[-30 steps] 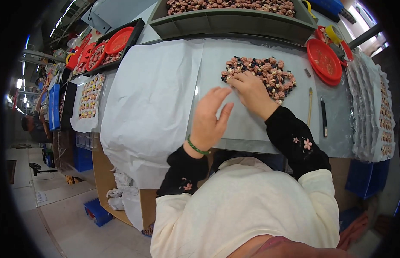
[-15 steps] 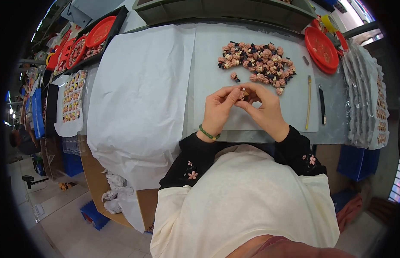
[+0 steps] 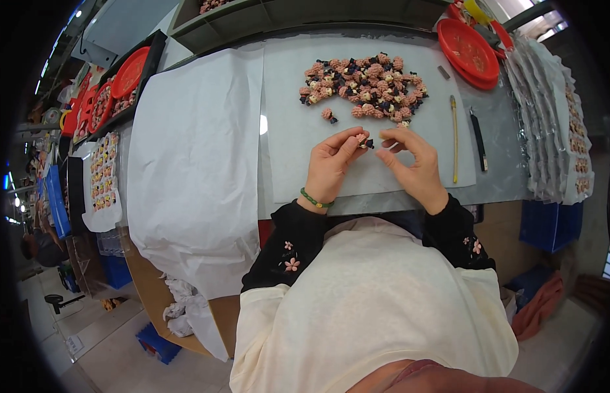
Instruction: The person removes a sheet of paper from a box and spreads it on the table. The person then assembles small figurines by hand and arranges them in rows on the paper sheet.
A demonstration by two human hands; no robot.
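My left hand, with a green bracelet at its wrist, pinches a small pink and black figurine between thumb and fingertips. Just to its right, my right hand is apart from the piece, its thumb and curled fingers spaced with nothing visible between them. Beyond both hands lies a heap of similar pink, cream and black figurines on a white sheet. One loose figurine rests at the near left of the heap.
A yellow brush-like stick and a black pen-like tool lie on the right. Red plates and stacked clear trays stand past them. White paper covers the left side. A grey-green crate borders the back.
My hands, which met around the figurine, have drawn apart; the right has let go and the left keeps the piece. The whole view has shifted a little.
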